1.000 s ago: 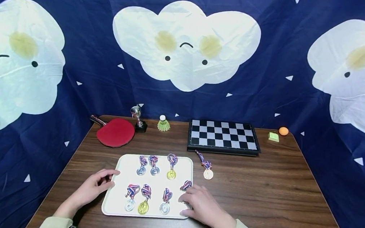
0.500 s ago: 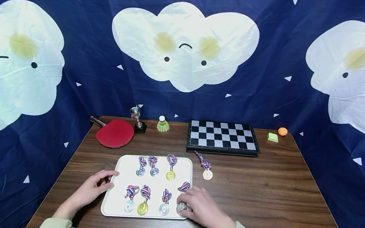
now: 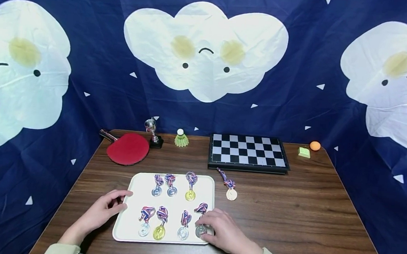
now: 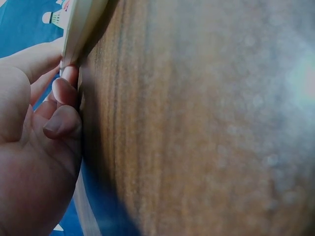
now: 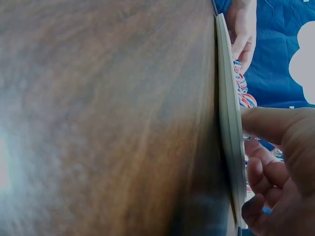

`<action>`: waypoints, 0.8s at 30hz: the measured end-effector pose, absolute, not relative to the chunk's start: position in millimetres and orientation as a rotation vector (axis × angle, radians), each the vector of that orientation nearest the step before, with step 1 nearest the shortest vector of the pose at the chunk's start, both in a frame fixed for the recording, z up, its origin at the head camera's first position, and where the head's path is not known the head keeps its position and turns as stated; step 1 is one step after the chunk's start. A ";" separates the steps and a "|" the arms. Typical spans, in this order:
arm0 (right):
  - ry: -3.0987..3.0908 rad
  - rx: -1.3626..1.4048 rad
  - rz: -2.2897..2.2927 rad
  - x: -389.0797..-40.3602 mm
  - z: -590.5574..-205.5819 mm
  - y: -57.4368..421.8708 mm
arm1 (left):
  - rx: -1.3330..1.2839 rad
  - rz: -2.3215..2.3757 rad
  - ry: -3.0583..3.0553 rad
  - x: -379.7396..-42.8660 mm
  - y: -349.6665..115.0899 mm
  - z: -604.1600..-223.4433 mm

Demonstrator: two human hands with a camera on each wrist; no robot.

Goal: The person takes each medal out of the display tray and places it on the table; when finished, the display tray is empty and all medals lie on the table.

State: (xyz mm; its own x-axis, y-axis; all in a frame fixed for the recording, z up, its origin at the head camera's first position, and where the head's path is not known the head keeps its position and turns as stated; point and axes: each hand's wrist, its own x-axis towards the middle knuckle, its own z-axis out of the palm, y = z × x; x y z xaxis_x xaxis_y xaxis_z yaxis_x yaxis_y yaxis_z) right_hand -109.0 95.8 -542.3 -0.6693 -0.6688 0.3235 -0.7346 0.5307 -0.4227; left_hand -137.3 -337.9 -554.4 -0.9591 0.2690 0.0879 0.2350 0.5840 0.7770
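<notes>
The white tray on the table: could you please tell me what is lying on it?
The white tray holds eight ribboned medals: three in the far row, four in front, and a silver one under the right hand, whose fingers partly cover it. The left hand touches the tray's left edge.

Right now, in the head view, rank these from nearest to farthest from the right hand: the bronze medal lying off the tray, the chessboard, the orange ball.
From the right hand:
1. Bronze medal, on the table just right of the tray.
2. Chessboard, at the back, centre-right.
3. Orange ball, far back right corner.
</notes>
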 end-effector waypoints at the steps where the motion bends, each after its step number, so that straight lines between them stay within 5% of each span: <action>1: -2.637 1.215 0.840 -108.9 -542.1 95.8 | 0.440 1.347 2.759 -137.3 -338.2 -554.5; 13: -2.553 1.089 1.308 -120.9 -528.7 112.4 | 0.445 1.350 2.763 -137.4 -337.0 -554.2; 24: -2.598 0.802 1.310 -152.5 -515.8 178.9 | 0.451 1.361 2.758 -136.5 -337.0 -553.0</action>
State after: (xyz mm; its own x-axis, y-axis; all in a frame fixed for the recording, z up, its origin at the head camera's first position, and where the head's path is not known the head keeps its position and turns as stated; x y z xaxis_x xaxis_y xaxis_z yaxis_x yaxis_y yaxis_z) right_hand -152.5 178.9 -515.8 -0.8517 -0.4020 0.3361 -0.5092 0.4837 -0.7119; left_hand -136.5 -337.0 -553.0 -0.9574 0.2719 0.0977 0.2430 0.5747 0.7814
